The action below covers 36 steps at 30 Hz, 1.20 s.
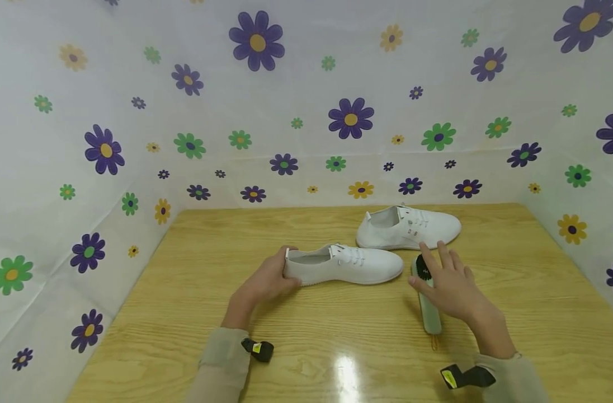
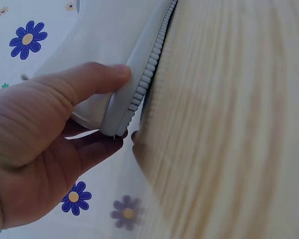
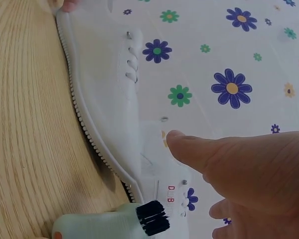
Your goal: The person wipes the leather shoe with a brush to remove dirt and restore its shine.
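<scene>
On the rear shoe (image 1: pixel 408 230), red letters (image 3: pixel 171 194) include "D", "B".

White laced shoe (image 1: pixel 359 266): upright, just below frame centre, toe pointing right. Brush (image 1: pixel 429 314): pale green handle, black bristles facing up; lying lower right, bristled end toward frame top.
</scene>
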Motion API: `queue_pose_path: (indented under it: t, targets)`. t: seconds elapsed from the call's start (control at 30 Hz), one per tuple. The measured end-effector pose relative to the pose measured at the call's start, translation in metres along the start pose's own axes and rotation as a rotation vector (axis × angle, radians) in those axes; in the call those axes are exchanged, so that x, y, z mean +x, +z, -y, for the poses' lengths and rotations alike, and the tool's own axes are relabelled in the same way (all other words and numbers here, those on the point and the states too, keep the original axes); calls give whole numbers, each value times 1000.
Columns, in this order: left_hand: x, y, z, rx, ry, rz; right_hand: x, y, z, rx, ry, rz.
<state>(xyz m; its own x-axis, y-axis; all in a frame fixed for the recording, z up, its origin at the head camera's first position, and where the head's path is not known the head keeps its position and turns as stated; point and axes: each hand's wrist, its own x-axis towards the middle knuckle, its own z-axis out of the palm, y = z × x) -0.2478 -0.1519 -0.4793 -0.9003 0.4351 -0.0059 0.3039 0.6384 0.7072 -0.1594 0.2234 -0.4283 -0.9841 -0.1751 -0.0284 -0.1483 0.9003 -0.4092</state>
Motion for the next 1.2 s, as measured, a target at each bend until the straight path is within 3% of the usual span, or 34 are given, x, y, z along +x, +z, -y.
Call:
queue_pose_path:
  t: [0.4, 0.63, 0.77, 0.93, 1.2]
  targets:
    - [7, 7, -6, 2, 25, -14, -1, 0, -1, -13, 2, 47]
    - [2, 8, -2, -66, 39, 28, 0, 0, -1, 22, -7, 79]
    - [1, 6, -3, -54, 57, 38, 0, -1, -2, 45, -13, 92]
    - [-3, 5, -5, -48, 57, 45, 0, -3, -4, 80, -19, 134]
    - [-4, 7, -10, -43, 23, 31, -1, -8, -5, 86, 14, 128]
